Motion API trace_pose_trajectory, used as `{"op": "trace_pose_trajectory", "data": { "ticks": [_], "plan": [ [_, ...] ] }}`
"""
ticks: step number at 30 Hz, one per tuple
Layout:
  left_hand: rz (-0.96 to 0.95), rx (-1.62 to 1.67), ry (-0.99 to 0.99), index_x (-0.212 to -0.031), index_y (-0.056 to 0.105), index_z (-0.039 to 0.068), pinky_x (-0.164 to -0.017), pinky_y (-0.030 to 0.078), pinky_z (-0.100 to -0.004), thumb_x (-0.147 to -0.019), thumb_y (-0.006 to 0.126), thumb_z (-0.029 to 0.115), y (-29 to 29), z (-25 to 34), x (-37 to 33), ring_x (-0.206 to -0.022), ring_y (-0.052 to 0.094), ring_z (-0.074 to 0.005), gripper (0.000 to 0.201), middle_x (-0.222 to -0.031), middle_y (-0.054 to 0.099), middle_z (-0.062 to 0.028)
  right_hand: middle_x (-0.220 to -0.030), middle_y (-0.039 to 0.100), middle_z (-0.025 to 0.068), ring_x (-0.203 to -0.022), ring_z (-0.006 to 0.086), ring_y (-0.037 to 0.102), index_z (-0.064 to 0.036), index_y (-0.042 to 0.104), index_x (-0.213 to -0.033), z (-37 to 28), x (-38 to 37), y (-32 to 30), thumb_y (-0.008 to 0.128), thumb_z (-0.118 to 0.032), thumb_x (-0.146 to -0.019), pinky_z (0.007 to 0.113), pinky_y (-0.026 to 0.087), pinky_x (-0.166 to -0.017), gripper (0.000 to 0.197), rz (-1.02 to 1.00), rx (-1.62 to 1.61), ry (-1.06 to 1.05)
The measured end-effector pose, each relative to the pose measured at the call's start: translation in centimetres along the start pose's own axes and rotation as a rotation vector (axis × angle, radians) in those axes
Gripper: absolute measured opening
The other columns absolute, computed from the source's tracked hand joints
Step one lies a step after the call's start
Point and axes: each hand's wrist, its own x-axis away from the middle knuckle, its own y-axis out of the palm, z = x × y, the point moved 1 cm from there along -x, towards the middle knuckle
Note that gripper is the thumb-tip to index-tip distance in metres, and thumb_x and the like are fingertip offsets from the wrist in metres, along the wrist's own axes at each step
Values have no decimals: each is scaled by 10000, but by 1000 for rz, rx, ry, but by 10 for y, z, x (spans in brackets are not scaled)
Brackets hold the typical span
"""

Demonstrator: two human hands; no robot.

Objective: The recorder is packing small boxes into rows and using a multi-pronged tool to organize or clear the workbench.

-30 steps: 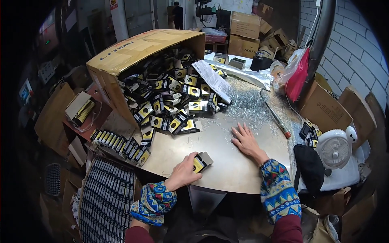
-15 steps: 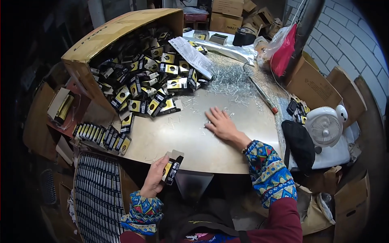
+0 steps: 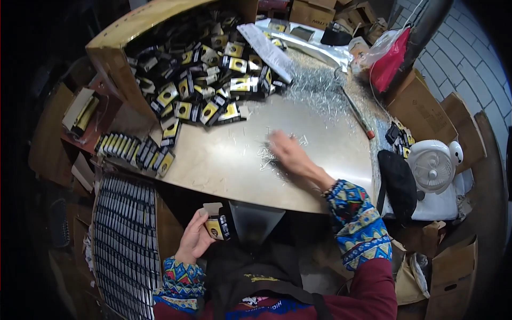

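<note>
My left hand [image 3: 197,238] grips a small black and yellow cardboard box [image 3: 215,228] near the table's front edge, its top flap standing up. My right hand [image 3: 291,153] is palm down over the metal tabletop [image 3: 325,176], its fingers smeared by motion. Beside those fingers lies a loose cluster of small shiny metal pieces [image 3: 265,154]; a few more are scattered toward the left. Farther back is a large heap of the same silvery pieces [image 3: 320,88]. What the right fingers touch cannot be made out.
A tipped carton [image 3: 106,69] spills many similar small boxes [image 3: 234,64] at the back left. Rows of boxes fill a carton [image 3: 125,229] at lower left. A red-ended stick [image 3: 358,114], a black pouch [image 3: 397,186] and a white fan [image 3: 432,166] are on the right.
My right hand has swept toward me over the tabletop, and small metal pieces now cluster beside its fingers. The left hand has turned the box slightly. The view has shifted.
</note>
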Motion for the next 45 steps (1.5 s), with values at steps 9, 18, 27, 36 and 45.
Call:
{"op": "trace_pose_trajectory", "data": {
  "ticks": [9, 18, 27, 36, 45],
  "plan": [
    [99, -635, -138, -1102, 610, 26, -747, 470, -224, -902, 619, 66, -47, -91, -15, -875, 593, -94, 204, -984, 643, -36, -1471, 395, 192, -1394, 368, 312, -112, 534, -1333, -65, 22, 23, 502, -366, -966, 495, 212, -1150, 447, 70, 76, -22],
    [192, -129, -172, -1092, 576, 60, -692, 454, -208, -870, 621, 27, -22, -132, -5, -813, 583, -79, 228, -943, 648, -18, -1422, 425, 230, -1356, 398, 350, -27, 492, -1335, -156, 103, 41, 527, -228, -961, 519, 282, -1106, 426, 102, 118, 29],
    [99, -508, -46, -1256, 458, 23, -869, 468, -295, -829, 661, 88, -12, -135, 5, -995, 585, -164, 477, -1104, 612, -90, -1079, 654, 149, -974, 264, 628, -28, 677, -1041, -145, 133, 10, 515, 82, -794, 326, 489, -855, 315, -31, -580, 123],
    [212, -1346, 343, -1247, 397, 0, -839, 484, -473, -700, 774, 165, -17, -146, 1, -1013, 573, -434, 685, -1128, 571, -236, -999, 547, 138, -896, 291, 536, 24, 587, -1086, -158, 174, 85, 593, -54, -747, 386, 446, -735, 348, -452, -14, -293],
    [140, -1437, 537, -1273, 417, 1, -827, 500, -435, -718, 744, 136, -24, -136, 12, -1014, 578, -424, 658, -1129, 570, -221, -1201, 557, 157, -981, 322, 562, 55, 571, -1151, -159, 180, 92, 611, -51, -772, 386, 475, -810, 396, -275, -149, -332]
  ]
}}
